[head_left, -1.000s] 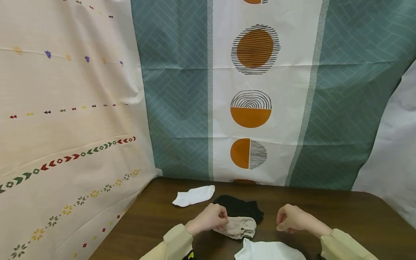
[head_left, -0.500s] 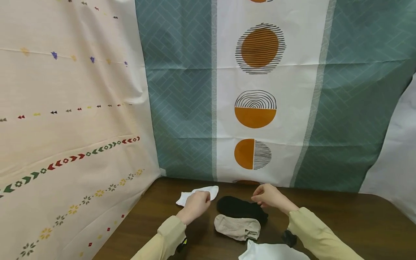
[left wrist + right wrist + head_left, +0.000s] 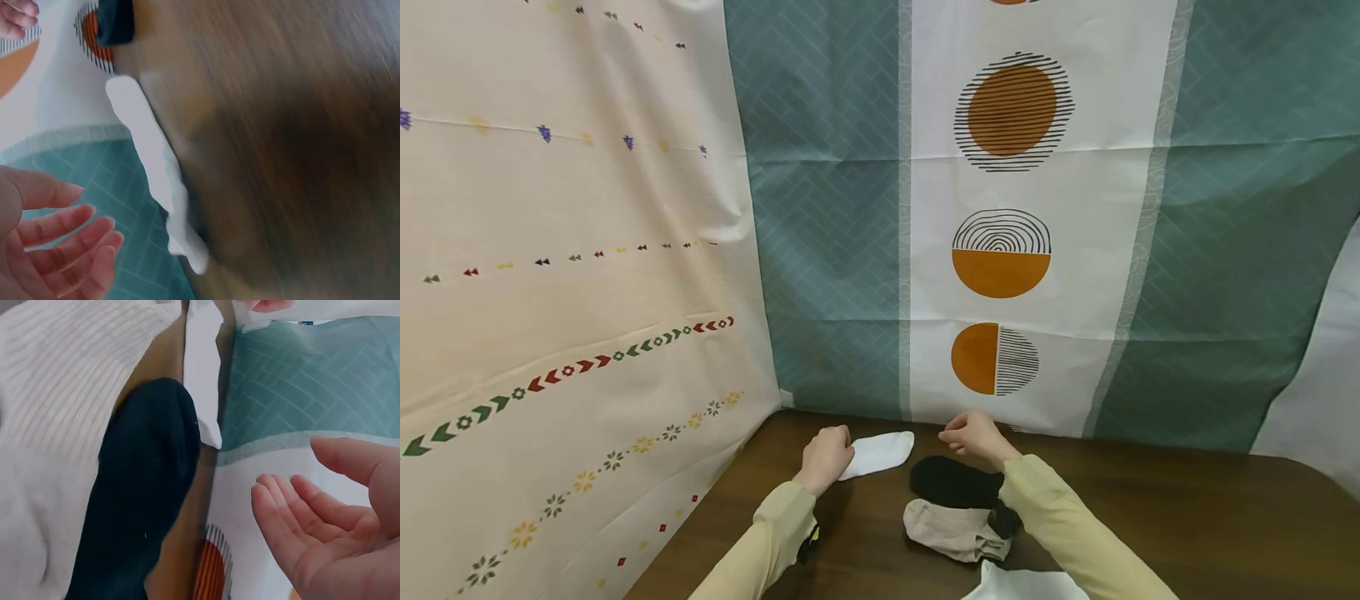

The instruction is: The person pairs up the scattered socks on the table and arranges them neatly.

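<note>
A white sock point(image 3: 880, 454) lies flat near the back of the table. My left hand point(image 3: 827, 457) is over its left end. In the left wrist view the fingers point(image 3: 65, 228) are relaxed and apart from the white sock, with nothing between them. My right hand point(image 3: 976, 437) hovers between the white sock's right end and a black sock point(image 3: 953, 483), holding nothing. Its fingers point(image 3: 275, 519) are loosely bent in the right wrist view. In front of the black sock lies a beige ribbed sock point(image 3: 947, 529), partly hidden by the right wrist's dark band.
Another white fabric piece point(image 3: 1026, 586) lies at the near edge of view, cut off by the frame. Behind the brown table point(image 3: 1180, 508) hangs a green and white patterned curtain point(image 3: 827, 292). A cream embroidered cloth point(image 3: 587, 350) hangs along the left side.
My left hand has gone from the beige sock over to the white sock's left end. My right hand has moved back and left, past the black sock. The socks look unmoved; the view has shifted slightly.
</note>
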The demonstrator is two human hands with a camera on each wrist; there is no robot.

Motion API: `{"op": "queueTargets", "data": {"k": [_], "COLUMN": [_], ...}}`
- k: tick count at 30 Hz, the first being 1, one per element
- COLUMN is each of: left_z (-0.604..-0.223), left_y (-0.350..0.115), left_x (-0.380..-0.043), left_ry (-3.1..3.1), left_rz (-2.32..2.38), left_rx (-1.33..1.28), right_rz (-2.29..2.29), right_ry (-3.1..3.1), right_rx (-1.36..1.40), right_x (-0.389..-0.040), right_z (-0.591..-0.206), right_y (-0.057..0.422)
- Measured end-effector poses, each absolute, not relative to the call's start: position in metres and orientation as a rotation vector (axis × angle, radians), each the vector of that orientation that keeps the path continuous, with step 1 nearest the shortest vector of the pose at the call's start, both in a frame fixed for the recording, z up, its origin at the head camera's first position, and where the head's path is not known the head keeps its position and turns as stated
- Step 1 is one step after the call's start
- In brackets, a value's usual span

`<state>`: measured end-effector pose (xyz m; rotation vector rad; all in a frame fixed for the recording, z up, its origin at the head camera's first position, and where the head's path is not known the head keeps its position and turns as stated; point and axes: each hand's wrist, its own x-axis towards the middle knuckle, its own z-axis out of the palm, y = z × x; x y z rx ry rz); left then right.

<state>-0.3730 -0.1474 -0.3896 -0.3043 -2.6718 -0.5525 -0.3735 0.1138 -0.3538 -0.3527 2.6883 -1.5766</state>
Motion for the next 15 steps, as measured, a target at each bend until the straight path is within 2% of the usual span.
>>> {"op": "queueTargets", "data": {"k": [15], "left_z": [-0.406], "left_y": [-0.173], "left_x": [-0.376], "left_ry": [-2.798], "left_rz": [-0.512], "left_rx": [-0.008], "right_rz": [-1.514], "right_ry": [2.806], "right_rx": [-0.317], "right_x": [-0.406], "right_z": [-0.385], "right_y": [0.076]}}
